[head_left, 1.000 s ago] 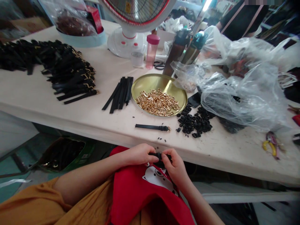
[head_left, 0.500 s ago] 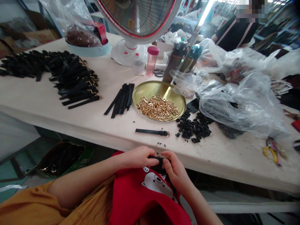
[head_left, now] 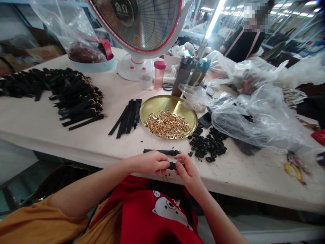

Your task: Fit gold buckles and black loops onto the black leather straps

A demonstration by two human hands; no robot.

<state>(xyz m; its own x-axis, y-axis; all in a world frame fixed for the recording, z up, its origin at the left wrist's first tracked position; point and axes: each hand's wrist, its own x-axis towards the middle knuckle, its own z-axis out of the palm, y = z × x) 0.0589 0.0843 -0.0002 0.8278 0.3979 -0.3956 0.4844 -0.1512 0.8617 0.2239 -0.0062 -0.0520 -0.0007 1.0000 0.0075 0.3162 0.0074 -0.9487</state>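
Between my two hands, at the table's near edge, is a short black strap with a bit of gold metal showing at its right end. My left hand pinches the strap's left part, and the fingers cover much of it. My right hand grips the right end by the gold piece. Just beyond my fingers a finished-looking black strap with a gold buckle lies on the table. Farther off stands a gold tray heaped with small gold buckles. Black loops lie in a pile to its right.
Loose black strips lie left of the tray, and a large pile of buckled straps farther left. A fan, a pink-lidded bottle and plastic bags stand behind. Yellow-handled pliers lie at right. A person is in the background.
My hands have risen from over my lap to the table's edge, still holding the black strap, which now shows more plainly between them. The camera view has tilted slightly upward.
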